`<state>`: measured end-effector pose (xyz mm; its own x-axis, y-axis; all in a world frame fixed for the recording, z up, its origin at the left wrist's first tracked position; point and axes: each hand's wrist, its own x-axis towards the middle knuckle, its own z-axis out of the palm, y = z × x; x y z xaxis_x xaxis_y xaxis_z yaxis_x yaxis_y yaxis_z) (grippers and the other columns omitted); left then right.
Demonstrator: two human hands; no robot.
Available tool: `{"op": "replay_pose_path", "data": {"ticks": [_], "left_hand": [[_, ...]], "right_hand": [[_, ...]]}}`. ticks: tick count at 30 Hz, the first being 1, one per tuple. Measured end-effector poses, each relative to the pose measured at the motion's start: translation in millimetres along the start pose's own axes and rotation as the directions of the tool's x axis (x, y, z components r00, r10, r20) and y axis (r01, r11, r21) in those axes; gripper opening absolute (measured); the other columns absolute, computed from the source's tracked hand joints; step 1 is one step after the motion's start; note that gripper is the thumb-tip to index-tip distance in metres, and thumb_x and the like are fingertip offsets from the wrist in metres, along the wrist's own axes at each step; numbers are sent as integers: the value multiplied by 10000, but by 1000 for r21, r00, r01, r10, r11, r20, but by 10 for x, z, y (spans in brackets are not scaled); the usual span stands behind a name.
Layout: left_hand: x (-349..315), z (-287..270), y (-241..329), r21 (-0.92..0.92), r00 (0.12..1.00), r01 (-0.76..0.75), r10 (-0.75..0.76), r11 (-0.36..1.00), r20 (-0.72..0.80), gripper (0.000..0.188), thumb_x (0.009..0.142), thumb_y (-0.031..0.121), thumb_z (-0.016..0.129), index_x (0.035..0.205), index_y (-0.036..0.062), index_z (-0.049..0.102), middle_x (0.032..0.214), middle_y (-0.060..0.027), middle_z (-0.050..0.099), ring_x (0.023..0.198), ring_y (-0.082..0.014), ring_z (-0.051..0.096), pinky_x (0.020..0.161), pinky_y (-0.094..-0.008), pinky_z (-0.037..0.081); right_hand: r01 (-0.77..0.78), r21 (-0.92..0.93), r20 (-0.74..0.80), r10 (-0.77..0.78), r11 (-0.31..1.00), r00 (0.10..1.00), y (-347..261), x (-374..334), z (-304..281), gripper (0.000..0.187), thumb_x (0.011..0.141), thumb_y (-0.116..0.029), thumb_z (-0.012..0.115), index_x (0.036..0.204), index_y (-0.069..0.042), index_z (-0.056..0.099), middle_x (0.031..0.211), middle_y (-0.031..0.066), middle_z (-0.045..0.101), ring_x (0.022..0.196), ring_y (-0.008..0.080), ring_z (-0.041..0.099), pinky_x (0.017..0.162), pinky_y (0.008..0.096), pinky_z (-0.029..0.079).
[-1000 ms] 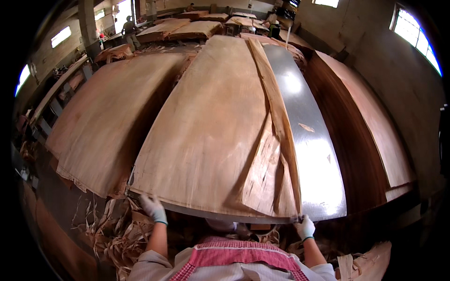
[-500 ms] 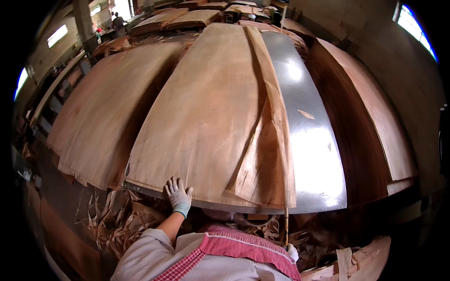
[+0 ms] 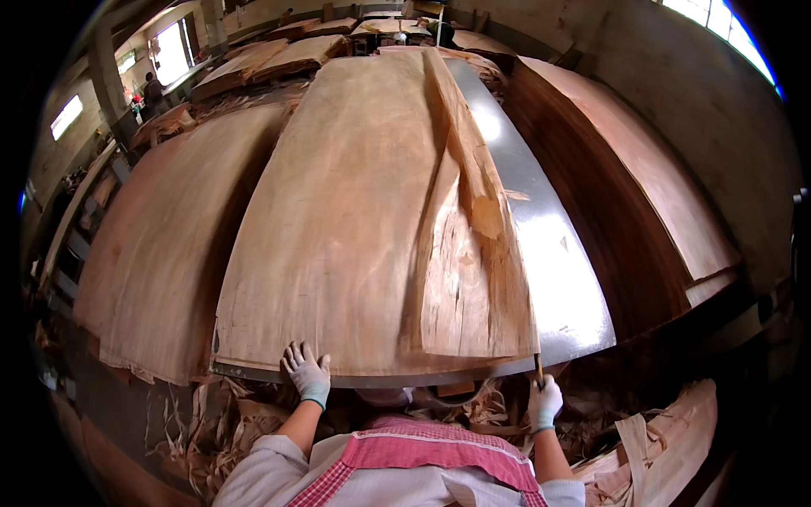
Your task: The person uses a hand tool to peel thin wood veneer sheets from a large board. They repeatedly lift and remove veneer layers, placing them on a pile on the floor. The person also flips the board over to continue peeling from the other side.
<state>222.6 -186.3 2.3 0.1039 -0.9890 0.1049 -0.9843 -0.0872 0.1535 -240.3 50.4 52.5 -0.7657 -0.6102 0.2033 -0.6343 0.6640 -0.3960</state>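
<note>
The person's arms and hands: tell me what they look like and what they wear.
The left hand wears a pale, close-fitting glove with a teal edge at the wrist; the right hand has a similar pale glove. Loose, off-white sleeves stop around the elbows, leaving the forearms bare. I can make out no markings on the gloves.

My left hand (image 3: 306, 377), gloved: palm down on 1 wood sheet (image 3: 338, 220), near edge. My right hand (image 3: 546, 402), gloved: gripping 1 thin stick (image 3: 539, 369). Metal tabletop (image 3: 562, 279), 1: shiny, beneath the sheet.
</note>
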Motion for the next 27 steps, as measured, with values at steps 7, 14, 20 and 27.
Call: {"op": "replay_pose_path", "data": {"ticks": [7,14,20,27], "left_hand": [[15,-42,39,-14,999,10,-10,1000,31,704,858,493,571,1402,80,399,1499,-188,290,1405,-354,226,1154,-519,112],[23,-73,56,21,998,25,-26,999,62,692,864,482,575,1404,90,390,1506,-168,288,1404,-341,236,1155,-508,131],[19,-82,60,23,995,36,-38,999,92,678,864,469,588,1390,86,395,1507,-169,284,1405,-346,230,1147,-510,153],[41,-101,66,39,992,42,-47,998,121,684,869,452,589,1398,70,380,1503,-183,289,1403,-356,238,1142,-511,168]], "right_hand": [[-64,-9,35,64,998,997,118,440,198,202,818,-262,668,846,-75,598,740,167,626,724,382,613,629,464,466],[-124,-107,-18,122,987,992,993,-170,-453,179,767,-190,703,879,-102,595,788,137,607,763,356,595,669,460,479],[-355,-274,-88,344,894,935,2329,-655,-1178,231,689,-31,706,881,-78,587,851,127,573,773,299,579,681,389,477],[-119,-172,-125,98,978,987,2025,294,-1203,198,760,-144,714,888,-79,577,821,167,578,787,380,569,681,464,467]]}}
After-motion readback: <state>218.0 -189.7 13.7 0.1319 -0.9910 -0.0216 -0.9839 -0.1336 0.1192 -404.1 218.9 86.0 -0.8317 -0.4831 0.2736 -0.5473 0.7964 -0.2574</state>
